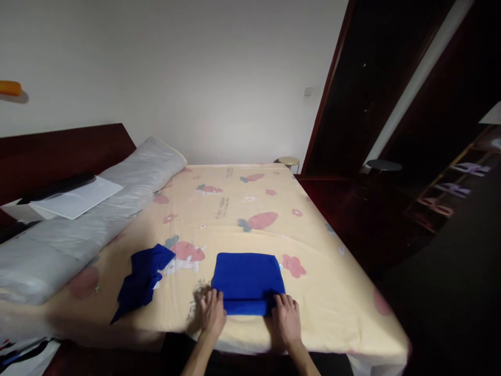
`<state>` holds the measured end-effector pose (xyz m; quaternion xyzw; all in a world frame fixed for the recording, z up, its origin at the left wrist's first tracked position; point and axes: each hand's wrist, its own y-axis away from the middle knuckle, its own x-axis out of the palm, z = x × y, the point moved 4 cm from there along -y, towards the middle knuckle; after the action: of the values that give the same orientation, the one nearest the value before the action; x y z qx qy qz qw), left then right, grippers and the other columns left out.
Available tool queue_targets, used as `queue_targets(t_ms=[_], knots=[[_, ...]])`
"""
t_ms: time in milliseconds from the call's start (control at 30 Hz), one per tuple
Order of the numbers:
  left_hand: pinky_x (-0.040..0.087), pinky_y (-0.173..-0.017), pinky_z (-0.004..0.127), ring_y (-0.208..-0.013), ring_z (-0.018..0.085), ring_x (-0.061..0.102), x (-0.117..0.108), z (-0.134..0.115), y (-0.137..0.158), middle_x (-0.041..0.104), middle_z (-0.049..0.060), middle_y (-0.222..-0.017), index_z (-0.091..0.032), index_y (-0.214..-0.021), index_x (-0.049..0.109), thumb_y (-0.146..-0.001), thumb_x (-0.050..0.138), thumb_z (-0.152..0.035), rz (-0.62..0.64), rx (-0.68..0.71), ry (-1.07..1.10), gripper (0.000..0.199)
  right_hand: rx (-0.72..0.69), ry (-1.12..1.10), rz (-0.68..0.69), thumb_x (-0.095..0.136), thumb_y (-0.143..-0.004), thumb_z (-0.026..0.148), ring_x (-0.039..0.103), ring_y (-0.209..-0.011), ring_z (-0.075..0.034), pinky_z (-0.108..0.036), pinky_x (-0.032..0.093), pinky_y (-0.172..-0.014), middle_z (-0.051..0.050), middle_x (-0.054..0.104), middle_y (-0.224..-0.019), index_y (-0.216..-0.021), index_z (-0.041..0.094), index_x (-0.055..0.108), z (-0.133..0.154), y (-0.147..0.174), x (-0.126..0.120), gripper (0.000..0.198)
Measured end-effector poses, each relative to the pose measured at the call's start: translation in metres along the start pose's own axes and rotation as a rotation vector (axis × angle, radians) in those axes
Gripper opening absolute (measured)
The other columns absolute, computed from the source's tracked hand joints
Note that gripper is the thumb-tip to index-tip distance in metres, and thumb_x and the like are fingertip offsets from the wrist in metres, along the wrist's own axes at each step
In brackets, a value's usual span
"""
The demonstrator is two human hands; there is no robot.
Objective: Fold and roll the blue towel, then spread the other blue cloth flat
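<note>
A folded blue towel lies flat near the front edge of the bed, which has a cream sheet printed with pink carrots and flowers. My left hand rests at the towel's near left corner, fingers on its folded edge. My right hand presses the near right corner in the same way. Whether either hand pinches the cloth or only lies on it is unclear. A second blue cloth, crumpled and unfolded, sits to the left of the folded one, apart from both hands.
A long grey pillow runs along the bed's left side, with a white sheet and a dark flat object on it. A dark wooden headboard, a small round stool and a dark doorway stand beyond.
</note>
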<state>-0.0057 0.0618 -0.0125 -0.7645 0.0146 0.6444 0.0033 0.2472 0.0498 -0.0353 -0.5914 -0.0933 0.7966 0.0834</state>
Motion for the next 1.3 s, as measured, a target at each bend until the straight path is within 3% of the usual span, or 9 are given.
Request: queue_targets(t_ms=[133, 233, 400, 600, 767, 900, 1000, 1100, 1300], knots=[[0.042, -0.111, 0.037, -0.125, 0.022, 0.053, 0.034, -0.053, 0.006, 0.060, 0.005, -0.133, -0.022, -0.128, 0.058, -0.082, 0.036, -0.010, 0.011, 0.192, 0.054, 0.053, -0.171, -0.194, -0.006, 0.041, -0.081, 0.005, 0.057, -0.113, -0.019, -0.038, 0.031, -0.104, -0.002, 0.068, -0.115, -0.112, 0.023, 0.063, 0.048, 0.006, 0.018, 0.042], [0.047, -0.108, 0.035, -0.127, 0.019, 0.053, 0.053, -0.067, 0.005, 0.058, 0.003, -0.137, -0.022, -0.132, 0.055, -0.087, 0.026, -0.007, -0.095, 0.294, 0.077, 0.056, -0.186, -0.252, 0.001, 0.042, -0.081, 0.004, 0.060, -0.107, -0.015, -0.033, 0.034, -0.103, -0.001, 0.069, -0.112, -0.116, 0.023, 0.061, 0.062, 0.006, 0.031, 0.044], [0.046, -0.108, 0.042, -0.137, 0.018, 0.041, 0.051, -0.025, 0.002, 0.042, 0.004, -0.149, -0.023, -0.144, 0.038, -0.098, 0.030, -0.026, -0.211, 0.349, 0.083, 0.047, -0.259, -0.124, -0.083, 0.045, -0.082, 0.009, 0.055, -0.121, -0.019, -0.036, 0.035, -0.104, -0.003, 0.065, -0.127, -0.122, 0.019, 0.060, 0.028, 0.003, 0.035, 0.043], [0.043, -0.106, 0.040, -0.135, 0.016, 0.044, 0.038, 0.021, -0.001, 0.046, 0.004, -0.146, -0.026, -0.143, 0.040, -0.098, 0.031, -0.027, -0.211, 0.285, 0.032, 0.045, -0.213, 0.016, -0.225, 0.043, -0.092, 0.027, 0.051, -0.128, -0.023, -0.042, 0.033, -0.107, -0.006, 0.059, -0.134, -0.126, 0.017, 0.057, -0.024, 0.006, 0.036, 0.038], [0.037, -0.109, 0.053, -0.134, 0.024, 0.046, 0.044, -0.002, -0.003, 0.051, 0.007, -0.142, -0.025, -0.135, 0.051, -0.095, 0.033, -0.020, -0.290, 0.179, 0.030, 0.044, -0.032, -0.017, -0.107, 0.035, -0.086, 0.012, 0.048, -0.132, -0.028, -0.055, 0.028, -0.110, -0.012, 0.055, -0.137, -0.127, 0.013, 0.057, 0.000, 0.001, 0.038, 0.046], [0.043, -0.106, 0.039, -0.134, 0.018, 0.045, 0.053, -0.044, -0.005, 0.050, 0.007, -0.143, -0.020, -0.139, 0.046, -0.097, 0.033, -0.023, -0.313, 0.367, 0.101, 0.044, -0.194, -0.128, 0.098, 0.039, -0.082, 0.012, 0.040, -0.137, -0.024, -0.045, 0.034, -0.112, -0.009, 0.047, -0.145, -0.133, 0.013, 0.052, 0.052, -0.009, 0.038, 0.053], [0.043, -0.106, 0.038, -0.134, 0.017, 0.045, 0.058, -0.057, -0.011, 0.048, 0.006, -0.145, -0.019, -0.142, 0.041, -0.096, 0.031, -0.019, -0.288, 0.418, 0.075, 0.047, -0.263, -0.157, 0.188, 0.036, -0.087, 0.015, 0.041, -0.137, -0.021, -0.040, 0.036, -0.112, -0.008, 0.047, -0.144, -0.137, 0.014, 0.048, 0.072, -0.014, 0.039, 0.052], [0.040, -0.108, 0.038, -0.136, 0.017, 0.042, 0.056, -0.052, -0.016, 0.043, 0.003, -0.149, -0.024, -0.146, 0.034, -0.097, 0.034, -0.026, -0.263, 0.410, 0.049, 0.049, -0.273, -0.119, 0.185, 0.033, -0.090, 0.018, 0.042, -0.136, -0.022, -0.041, 0.037, -0.111, -0.007, 0.048, -0.144, -0.137, 0.014, 0.049, 0.068, -0.018, 0.041, 0.050], [0.039, -0.109, 0.041, -0.139, 0.017, 0.039, 0.046, -0.025, -0.020, 0.033, 0.001, -0.154, -0.028, -0.149, 0.019, -0.099, 0.031, -0.039, -0.217, 0.353, -0.044, 0.053, -0.200, -0.004, 0.015, 0.031, -0.097, 0.032, 0.044, -0.135, -0.022, -0.041, 0.037, -0.108, -0.005, 0.049, -0.142, -0.137, 0.015, 0.049, 0.026, -0.023, 0.042, 0.046]])
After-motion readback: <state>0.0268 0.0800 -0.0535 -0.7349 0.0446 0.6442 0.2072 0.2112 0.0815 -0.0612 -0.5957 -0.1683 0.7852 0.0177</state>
